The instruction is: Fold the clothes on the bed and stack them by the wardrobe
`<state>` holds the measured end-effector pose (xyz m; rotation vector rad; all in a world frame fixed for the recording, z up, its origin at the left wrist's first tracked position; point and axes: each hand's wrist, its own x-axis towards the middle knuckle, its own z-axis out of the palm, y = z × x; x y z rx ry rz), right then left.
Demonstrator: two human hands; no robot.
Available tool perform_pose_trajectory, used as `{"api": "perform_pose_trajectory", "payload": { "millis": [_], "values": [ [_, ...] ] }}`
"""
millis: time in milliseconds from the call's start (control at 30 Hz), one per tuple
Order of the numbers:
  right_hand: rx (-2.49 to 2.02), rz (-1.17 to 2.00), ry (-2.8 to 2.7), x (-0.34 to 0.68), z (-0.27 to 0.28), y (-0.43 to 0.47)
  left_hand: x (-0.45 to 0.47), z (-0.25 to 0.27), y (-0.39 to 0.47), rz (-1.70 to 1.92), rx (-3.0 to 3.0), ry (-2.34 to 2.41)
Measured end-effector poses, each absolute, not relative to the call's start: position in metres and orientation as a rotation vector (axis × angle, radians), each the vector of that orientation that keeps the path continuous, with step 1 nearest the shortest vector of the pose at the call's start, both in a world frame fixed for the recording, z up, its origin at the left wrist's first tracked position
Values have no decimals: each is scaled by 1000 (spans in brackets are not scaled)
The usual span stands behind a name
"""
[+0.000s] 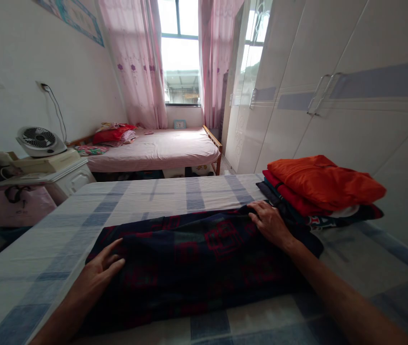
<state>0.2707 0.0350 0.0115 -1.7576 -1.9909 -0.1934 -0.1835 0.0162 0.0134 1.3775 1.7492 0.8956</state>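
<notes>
1. at far left, a white fan stands.
2. over the left end of the dark patterned garment, the left hand has thumb and fingers apart.
3. the garment lies across the blue-and-white bedsheet.
4. near its far edge, the right hand rests, fingers extended.
5. farther right, a stack of folded clothes.

A dark navy, nearly black cloth garment patterned with dull red nested-square outlines and dim dark-green patches lies flattened into a long, roughly rectangular shape. It stretches crosswise over a bed with a white-and-blue checked cloth cover, its far edge slanting slightly away towards the right. Shallow creases run along its surface. The far left corner is angular, while the right end lies right by a stack of folded clothes topped with bright orange fabric.
</notes>
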Motion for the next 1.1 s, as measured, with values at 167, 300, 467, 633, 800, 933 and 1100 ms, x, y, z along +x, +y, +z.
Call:
{"api": "perform_pose_trajectory", "payload": {
  "millis": [167, 300, 467, 633, 800, 933, 1100],
  "values": [
    [-1583, -198, -2174, 243, 7, 26, -180, 1, 6, 792, 1730, 1850],
    [-1853, 4, -2314, 238, -12, 35, -174, -7, -4, 573, 2126, 1903],
    [-1884, -67, -2220, 242, -6, 45, -176, 0, 1, 689, 2427, 1958],
    [-1853, -258, -2036, 253, 7, 46, -172, 2, 19, 863, 2746, 1753],
    [-1788, -206, -1766, 291, 29, 15, -188, -42, 43, 463, 2780, 1662],
    [-1873, -116, -1575, 322, 39, -44, -200, -60, 53, 464, 2832, 1580],
    [-2070, 150, -1542, 335, 17, -100, -201, -57, 54, 491, 2837, 1588]
  ]
}}
